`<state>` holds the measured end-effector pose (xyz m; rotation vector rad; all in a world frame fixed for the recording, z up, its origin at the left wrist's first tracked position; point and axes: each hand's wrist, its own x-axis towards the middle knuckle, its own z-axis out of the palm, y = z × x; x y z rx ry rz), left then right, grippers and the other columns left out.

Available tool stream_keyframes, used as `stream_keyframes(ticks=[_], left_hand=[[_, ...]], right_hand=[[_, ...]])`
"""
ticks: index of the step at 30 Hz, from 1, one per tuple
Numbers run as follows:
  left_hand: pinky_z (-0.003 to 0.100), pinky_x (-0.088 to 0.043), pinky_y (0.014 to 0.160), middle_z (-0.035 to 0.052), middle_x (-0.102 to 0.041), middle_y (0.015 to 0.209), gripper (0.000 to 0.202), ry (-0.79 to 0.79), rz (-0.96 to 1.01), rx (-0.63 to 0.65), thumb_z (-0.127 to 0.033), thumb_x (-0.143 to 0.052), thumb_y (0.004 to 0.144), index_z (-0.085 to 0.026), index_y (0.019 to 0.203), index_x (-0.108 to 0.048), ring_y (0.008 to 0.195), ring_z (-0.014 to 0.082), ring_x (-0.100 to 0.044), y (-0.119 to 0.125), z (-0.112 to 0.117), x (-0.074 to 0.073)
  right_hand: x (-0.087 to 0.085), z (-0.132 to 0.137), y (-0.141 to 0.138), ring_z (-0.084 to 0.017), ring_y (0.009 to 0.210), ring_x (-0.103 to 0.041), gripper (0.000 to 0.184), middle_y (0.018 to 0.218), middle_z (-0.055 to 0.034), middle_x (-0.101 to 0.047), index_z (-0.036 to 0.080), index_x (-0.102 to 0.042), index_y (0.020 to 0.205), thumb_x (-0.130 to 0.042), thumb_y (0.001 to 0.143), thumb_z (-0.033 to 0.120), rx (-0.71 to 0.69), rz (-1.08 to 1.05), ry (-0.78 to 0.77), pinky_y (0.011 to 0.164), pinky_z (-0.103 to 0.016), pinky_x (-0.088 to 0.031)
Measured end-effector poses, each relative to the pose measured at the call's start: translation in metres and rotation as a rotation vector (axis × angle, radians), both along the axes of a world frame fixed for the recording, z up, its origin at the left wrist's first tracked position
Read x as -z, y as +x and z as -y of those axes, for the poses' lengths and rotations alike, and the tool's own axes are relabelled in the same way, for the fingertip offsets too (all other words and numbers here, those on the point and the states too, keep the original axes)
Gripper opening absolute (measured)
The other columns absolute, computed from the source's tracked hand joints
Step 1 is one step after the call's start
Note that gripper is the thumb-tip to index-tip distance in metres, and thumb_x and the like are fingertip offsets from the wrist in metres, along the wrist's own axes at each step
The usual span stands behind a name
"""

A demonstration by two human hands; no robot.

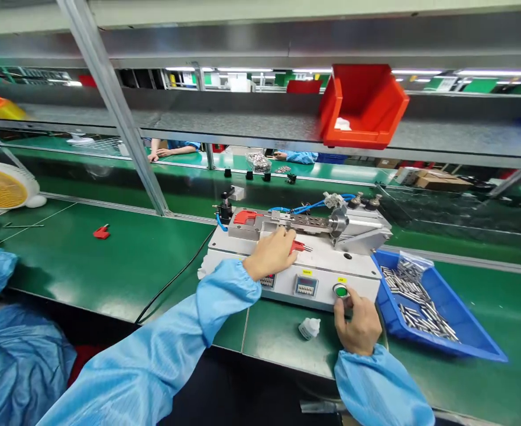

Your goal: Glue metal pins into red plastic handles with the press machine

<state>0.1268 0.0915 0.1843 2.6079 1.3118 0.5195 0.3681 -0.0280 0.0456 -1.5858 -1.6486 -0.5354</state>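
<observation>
A small white bench machine [313,260] with a metal fixture on top stands on the green table. My left hand [269,253] rests on its top plate, fingers closed round a small red part [298,246] with metal pins at its tip. My right hand [358,324] sits at the machine's front panel, thumb and fingers by the green round button [340,290]. Another red piece [244,216] sits in the fixture at the left.
A blue tray [446,307] of metal pins lies right of the machine. A small white bottle [309,327] lies in front of it. A loose red part [101,232] and a yellow fan [0,188] are at the left. A red bin [362,106] sits on the shelf. Other people's arms show across the table.
</observation>
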Motion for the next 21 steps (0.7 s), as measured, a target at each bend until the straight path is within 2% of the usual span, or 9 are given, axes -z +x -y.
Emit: stream_keyframes(ticks=[3, 5, 7, 10, 11, 14, 15, 18, 21], left_hand=[[0.038, -0.056, 0.080, 0.0148, -0.065, 0.116, 0.019, 0.015, 0.041, 0.031, -0.018, -0.058, 0.096, -0.016, 0.115, -0.061, 0.098, 0.0302, -0.070, -0.008, -0.001, -0.006], [0.036, -0.056, 0.082, 0.0137, -0.065, 0.118, 0.023, 0.048, 0.064, 0.039, -0.017, -0.059, 0.094, -0.017, 0.116, -0.061, 0.099, 0.0284, -0.069, -0.032, 0.005, -0.002], [0.034, -0.056, 0.086, 0.0113, -0.065, 0.118, 0.025, 0.080, 0.094, 0.033, -0.019, -0.061, 0.093, -0.019, 0.118, -0.060, 0.102, 0.0261, -0.068, -0.069, 0.015, 0.012], [0.033, -0.056, 0.085, 0.0074, -0.067, 0.110, 0.027, 0.144, 0.259, -0.045, -0.022, -0.064, 0.088, -0.021, 0.115, -0.061, 0.093, 0.0220, -0.066, -0.144, 0.029, 0.049], [0.032, -0.056, 0.081, 0.0059, -0.067, 0.107, 0.028, 0.151, 0.312, -0.128, -0.022, -0.065, 0.087, -0.021, 0.114, -0.061, 0.087, 0.0202, -0.065, -0.172, 0.032, 0.063], [0.029, -0.053, 0.076, -0.0008, -0.065, 0.090, 0.022, 0.039, 0.321, -0.573, -0.019, -0.065, 0.083, -0.022, 0.104, -0.062, 0.075, 0.0164, -0.062, -0.251, 0.033, 0.099], [0.029, -0.052, 0.077, -0.0012, -0.064, 0.087, 0.019, 0.020, 0.302, -0.672, -0.017, -0.066, 0.081, -0.021, 0.099, -0.062, 0.075, 0.0169, -0.062, -0.274, 0.030, 0.108], [0.031, -0.052, 0.081, 0.0001, -0.063, 0.083, 0.013, 0.004, 0.268, -0.889, -0.013, -0.067, 0.078, -0.021, 0.086, -0.059, 0.083, 0.0200, -0.063, -0.330, 0.018, 0.121], [0.036, -0.053, 0.087, 0.0030, -0.064, 0.087, 0.009, 0.004, 0.281, -1.121, -0.017, -0.069, 0.085, -0.018, 0.088, -0.060, 0.090, 0.0223, -0.064, -0.368, 0.002, 0.122]], right_hand=[[0.001, -0.001, 0.000, -0.033, 0.078, -0.064, 0.040, 0.082, -0.0132, -0.066, 0.020, -0.066, 0.137, -0.052, 0.102, 0.031, -0.004, 0.029, 0.024, 0.074, -0.045, -0.052], [0.002, -0.002, 0.001, -0.033, 0.077, -0.065, 0.041, 0.083, -0.0136, -0.068, 0.019, -0.064, 0.139, -0.053, 0.101, 0.030, 0.006, 0.074, 0.054, 0.073, -0.044, -0.051], [0.003, -0.005, 0.002, -0.032, 0.077, -0.066, 0.041, 0.084, -0.0139, -0.070, 0.018, -0.064, 0.140, -0.054, 0.100, 0.028, 0.022, 0.114, 0.088, 0.071, -0.042, -0.051], [0.005, -0.012, 0.006, -0.032, 0.072, -0.066, 0.042, 0.080, -0.0122, -0.071, 0.018, -0.067, 0.137, -0.058, 0.097, 0.029, 0.039, 0.146, 0.138, 0.063, -0.040, -0.047], [0.006, -0.014, 0.006, -0.031, 0.068, -0.066, 0.043, 0.077, -0.0109, -0.070, 0.018, -0.068, 0.136, -0.059, 0.096, 0.031, 0.039, 0.136, 0.156, 0.060, -0.039, -0.045], [0.009, -0.020, 0.005, -0.032, 0.061, -0.061, 0.048, 0.068, -0.0075, -0.063, 0.025, -0.066, 0.143, -0.053, 0.098, 0.037, 0.031, 0.035, 0.150, 0.054, -0.038, -0.036], [0.010, -0.022, 0.003, -0.032, 0.061, -0.059, 0.051, 0.068, -0.0072, -0.061, 0.029, -0.062, 0.148, -0.048, 0.100, 0.038, 0.038, -0.002, 0.127, 0.055, -0.039, -0.035], [0.011, -0.024, -0.002, -0.034, 0.063, -0.056, 0.058, 0.069, -0.0078, -0.057, 0.033, -0.048, 0.160, -0.043, 0.103, 0.038, 0.024, -0.025, 0.080, 0.057, -0.040, -0.035], [0.010, -0.025, -0.002, -0.035, 0.058, -0.053, 0.062, 0.066, -0.0079, -0.056, 0.034, -0.045, 0.163, -0.047, 0.101, 0.038, 0.006, 0.012, 0.132, 0.054, -0.039, -0.032]])
